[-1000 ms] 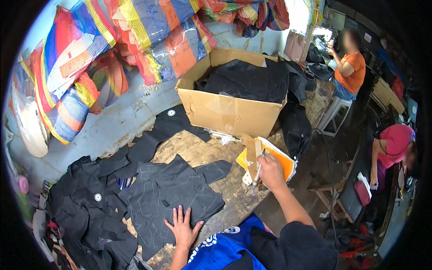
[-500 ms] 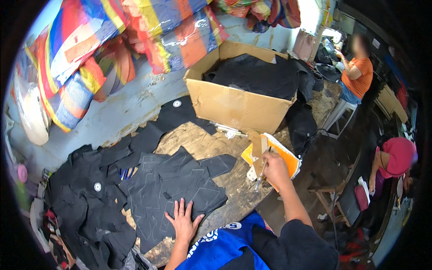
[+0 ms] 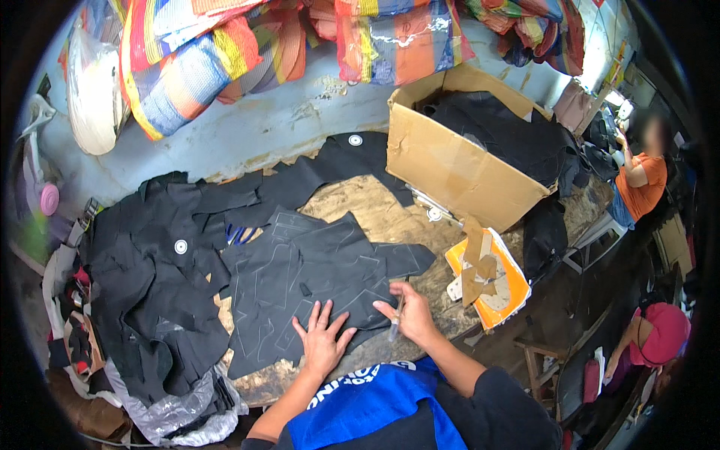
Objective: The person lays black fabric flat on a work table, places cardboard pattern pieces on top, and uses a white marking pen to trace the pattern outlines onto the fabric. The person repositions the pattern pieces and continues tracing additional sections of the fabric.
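My left hand (image 3: 322,343) lies flat with spread fingers on the near edge of a black leather-like sheet (image 3: 300,259). Pale outlines of angular shapes are drawn over that sheet. Close by on the right, my right hand (image 3: 417,318) grips a slim, pale pen (image 3: 397,321) at the sheet's right edge. Its lower end points toward me. Further right sits an orange-edged pad (image 3: 514,294), with brown card pattern pieces (image 3: 480,264) on top.
A cardboard box (image 3: 457,161) heaped with black material (image 3: 495,135) stands at the back. More black pieces (image 3: 142,285) cover the worktable's left, with blue-handled scissors (image 3: 238,235) among them. White round discs (image 3: 181,246) lie about. Two people sit at right.
My right hand has come left with the pen, from above the pad to the black sheet beside my left hand. My left hand stays flat on the sheet. The view has shifted.
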